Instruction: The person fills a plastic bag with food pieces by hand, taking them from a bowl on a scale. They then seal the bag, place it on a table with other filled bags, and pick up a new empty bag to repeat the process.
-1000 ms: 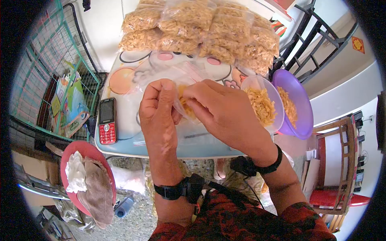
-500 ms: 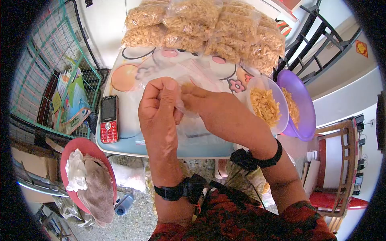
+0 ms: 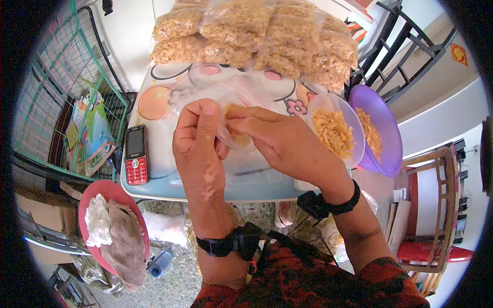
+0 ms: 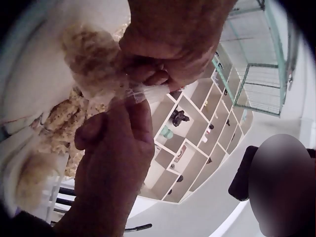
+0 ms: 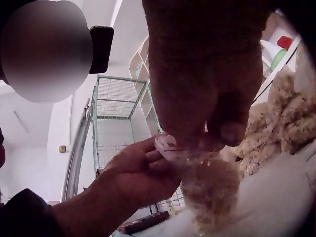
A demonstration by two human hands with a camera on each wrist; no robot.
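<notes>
Pinching a bag's [image 3: 237, 139] plastic between curled fingers, your left hand [image 3: 203, 149] and right hand [image 3: 295, 146] are meeting above the table [image 3: 257, 191]. Filled bags [image 3: 236, 31] are lying stacked beyond, suggesting much is done; loose strips [image 3: 333, 131] are sitting in the clear bowl [image 3: 358, 136] and purple bowl [image 3: 393, 141], apparently left to pack. Whether the held bag is closing fully, you are leaving unclear. The head view is hiding most of that bag behind your hands; the right wrist view is showing it bulging below them. Only the left wrist view is showing the wide shelves [image 4: 190, 143] clearly.
</notes>
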